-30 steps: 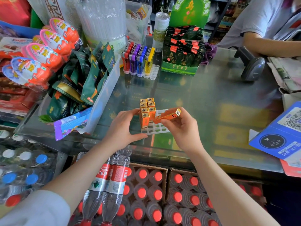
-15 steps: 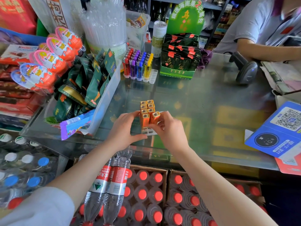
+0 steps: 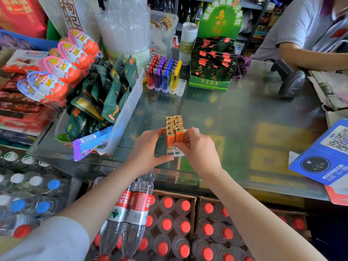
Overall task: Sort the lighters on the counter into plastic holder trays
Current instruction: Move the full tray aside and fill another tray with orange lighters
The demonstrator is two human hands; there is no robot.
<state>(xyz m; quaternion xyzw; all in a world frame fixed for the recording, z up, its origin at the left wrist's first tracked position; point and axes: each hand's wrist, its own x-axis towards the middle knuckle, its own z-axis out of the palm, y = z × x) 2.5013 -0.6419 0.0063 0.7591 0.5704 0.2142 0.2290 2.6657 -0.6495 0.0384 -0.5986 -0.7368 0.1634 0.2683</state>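
Observation:
Several orange lighters [image 3: 173, 123] with gold tops stand upright in two rows in a clear plastic holder tray [image 3: 174, 152] on the glass counter [image 3: 235, 129]. My right hand [image 3: 197, 147] pinches the nearest lighter of the right row [image 3: 178, 135], which stands upright in the tray. My left hand [image 3: 148, 151] grips the tray's left side, its fingers against the nearest left lighter [image 3: 169, 139]. A second tray [image 3: 179, 87] at the back holds red, purple, blue and yellow lighters [image 3: 163, 72].
A clear bin of green snack packets [image 3: 105, 95] stands to the left. A green display box [image 3: 211, 72], a barcode scanner [image 3: 290, 80] and another person's arm [image 3: 308, 57] are at the back right. A blue QR sign [image 3: 323, 157] lies right. Bottles fill crates below the counter.
My right hand brought an orange lighter from a tilted hold down into the tray's right row, where it now stands upright. My left hand kept its hold on the tray.

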